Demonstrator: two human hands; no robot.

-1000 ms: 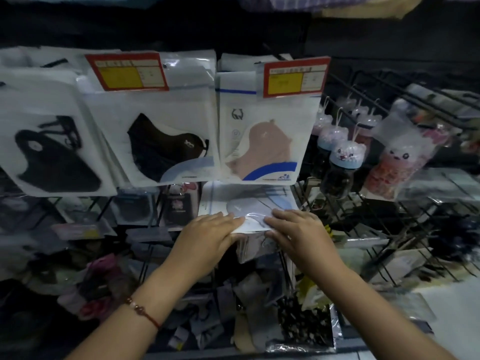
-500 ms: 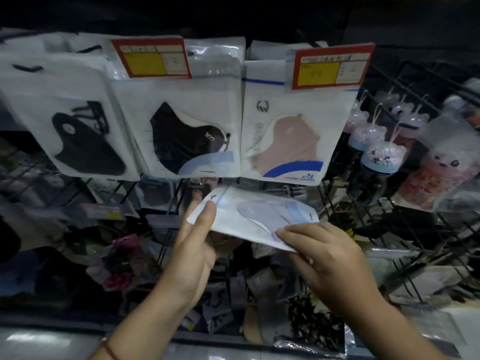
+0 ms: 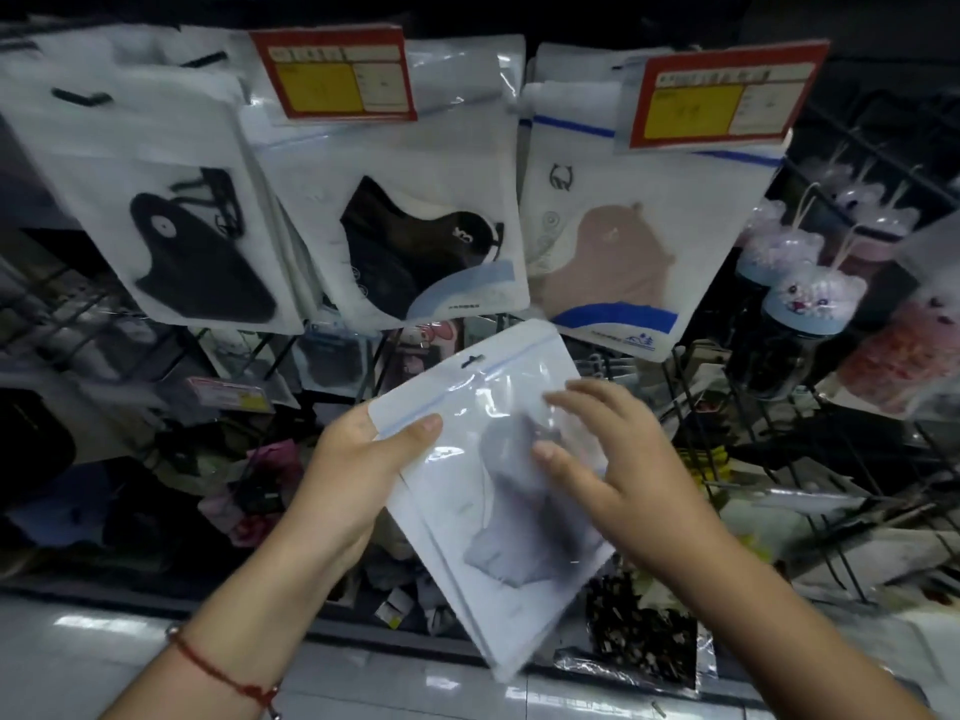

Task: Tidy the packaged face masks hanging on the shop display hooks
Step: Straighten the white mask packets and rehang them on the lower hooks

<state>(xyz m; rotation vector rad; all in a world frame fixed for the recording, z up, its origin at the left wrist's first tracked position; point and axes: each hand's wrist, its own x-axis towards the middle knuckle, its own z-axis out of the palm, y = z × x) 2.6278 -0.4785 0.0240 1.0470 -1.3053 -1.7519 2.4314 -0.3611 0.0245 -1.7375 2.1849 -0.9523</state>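
Observation:
A white zip packet with a grey mask (image 3: 498, 511) is tilted in front of me, its hang hole pointing up toward the rack. My left hand (image 3: 358, 459) grips its upper left corner, thumb on the front. My right hand (image 3: 608, 459) rests on the clear front with fingers spread. Above hang three rows of packaged masks: a black mask packet (image 3: 171, 215) at left, a black mask packet with a pale blue swoosh (image 3: 405, 226) in the middle, and a pink mask packet (image 3: 618, 252) at right. Red and yellow price tags (image 3: 332, 72) cover the hook ends.
Wire rack hooks (image 3: 810, 459) jut out at the right, with small cat-lidded jars (image 3: 800, 314) hanging there. Below the masks lie mixed small packets (image 3: 239, 397) and a speckled bag (image 3: 644, 631). A pale shelf edge (image 3: 104, 652) runs along the bottom.
The packet was lifted out from the lower rack and turned from lying flat to facing me, upright and tilted. Both hands rose with it; the right hand shifted onto its front.

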